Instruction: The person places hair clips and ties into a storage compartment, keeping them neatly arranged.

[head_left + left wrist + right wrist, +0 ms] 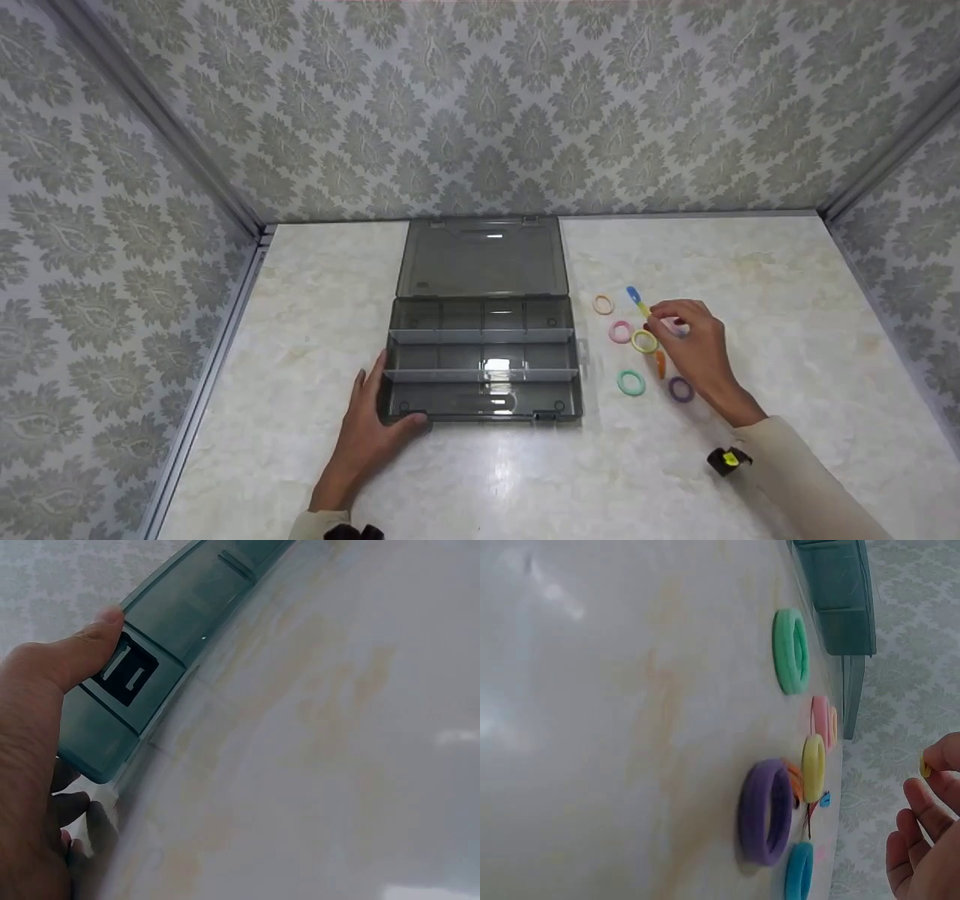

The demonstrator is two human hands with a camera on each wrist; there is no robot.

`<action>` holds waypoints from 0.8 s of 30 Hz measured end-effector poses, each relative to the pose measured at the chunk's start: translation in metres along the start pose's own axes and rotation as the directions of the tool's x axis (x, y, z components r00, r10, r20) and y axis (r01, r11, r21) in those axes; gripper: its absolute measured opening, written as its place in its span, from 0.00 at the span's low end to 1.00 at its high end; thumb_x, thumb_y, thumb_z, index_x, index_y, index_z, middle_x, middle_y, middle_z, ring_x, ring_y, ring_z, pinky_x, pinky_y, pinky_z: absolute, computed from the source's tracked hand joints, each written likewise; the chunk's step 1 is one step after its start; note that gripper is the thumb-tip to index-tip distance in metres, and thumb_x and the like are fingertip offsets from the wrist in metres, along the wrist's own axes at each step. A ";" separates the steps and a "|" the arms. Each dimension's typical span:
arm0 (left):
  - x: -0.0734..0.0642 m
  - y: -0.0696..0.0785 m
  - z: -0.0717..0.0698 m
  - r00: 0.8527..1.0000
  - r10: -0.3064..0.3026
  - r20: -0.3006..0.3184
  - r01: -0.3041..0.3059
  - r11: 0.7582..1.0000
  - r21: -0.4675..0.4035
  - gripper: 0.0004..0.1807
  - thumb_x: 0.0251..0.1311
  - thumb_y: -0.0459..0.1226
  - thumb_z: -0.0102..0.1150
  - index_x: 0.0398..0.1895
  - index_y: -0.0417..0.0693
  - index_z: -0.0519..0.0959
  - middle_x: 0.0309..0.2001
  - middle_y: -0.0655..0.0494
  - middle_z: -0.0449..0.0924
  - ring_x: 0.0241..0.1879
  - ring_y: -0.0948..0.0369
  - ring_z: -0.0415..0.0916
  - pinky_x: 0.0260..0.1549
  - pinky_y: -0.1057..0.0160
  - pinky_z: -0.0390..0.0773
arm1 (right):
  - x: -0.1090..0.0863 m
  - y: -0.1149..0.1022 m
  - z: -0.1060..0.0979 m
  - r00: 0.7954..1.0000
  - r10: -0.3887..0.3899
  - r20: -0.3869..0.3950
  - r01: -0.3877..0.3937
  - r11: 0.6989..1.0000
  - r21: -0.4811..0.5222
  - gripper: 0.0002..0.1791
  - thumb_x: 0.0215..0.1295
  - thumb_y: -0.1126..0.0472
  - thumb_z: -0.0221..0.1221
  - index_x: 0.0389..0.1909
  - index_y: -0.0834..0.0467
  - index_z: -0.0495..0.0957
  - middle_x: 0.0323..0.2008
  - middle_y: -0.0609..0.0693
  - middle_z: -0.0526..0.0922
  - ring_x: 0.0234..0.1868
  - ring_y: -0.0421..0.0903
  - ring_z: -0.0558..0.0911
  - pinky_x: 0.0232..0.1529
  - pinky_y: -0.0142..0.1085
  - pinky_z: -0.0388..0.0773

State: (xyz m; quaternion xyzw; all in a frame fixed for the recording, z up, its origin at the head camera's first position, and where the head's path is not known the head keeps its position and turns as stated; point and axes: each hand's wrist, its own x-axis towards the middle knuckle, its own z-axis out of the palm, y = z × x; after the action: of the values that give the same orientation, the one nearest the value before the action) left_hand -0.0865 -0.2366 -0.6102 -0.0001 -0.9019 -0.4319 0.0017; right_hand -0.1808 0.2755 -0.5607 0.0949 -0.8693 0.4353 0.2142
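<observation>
Because its lid [482, 259] lies folded back towards the counter's [322, 285] far edge, the grey box [450, 396] turns all three of its long rows to the person. The left hand [367, 439] wraps the box's near left corner, fingers along the side and thumb on the front wall, a hold that probably keeps the light plastic from sliding. Off towards the counter's right edge, the right hand [697, 349] is above the scattered bands, thumb and forefinger pinching a small yellow clip [925, 765], perhaps because something so slim suits a pinch better than a full grasp. Just past it shows a blue clip [634, 294]; whether the two touch I cannot tell. A green band [784, 652], purple band [754, 814], yellow band [808, 769], pink band [820, 718] and orange clip [661, 364] lie right of the box, seemingly spread so each can be picked singly
</observation>
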 end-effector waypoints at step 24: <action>0.001 0.002 0.000 0.998 -0.060 -0.012 0.060 0.998 -0.004 0.66 0.57 0.61 0.82 0.92 0.61 0.51 0.89 0.43 0.52 0.88 0.33 0.36 0.80 0.23 0.51 | 0.017 -0.060 0.062 0.962 -0.170 0.212 0.166 0.985 0.038 0.03 0.72 0.70 0.72 0.40 0.58 0.90 0.48 0.51 0.90 0.55 0.53 0.85 0.54 0.51 0.85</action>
State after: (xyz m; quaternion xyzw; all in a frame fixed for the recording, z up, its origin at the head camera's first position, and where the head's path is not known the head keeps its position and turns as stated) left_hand -0.0878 -0.2354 -0.6088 0.0297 -0.9007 -0.4334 -0.0060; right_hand -0.1925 0.1898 -0.5430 0.2168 -0.8718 0.4114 0.1542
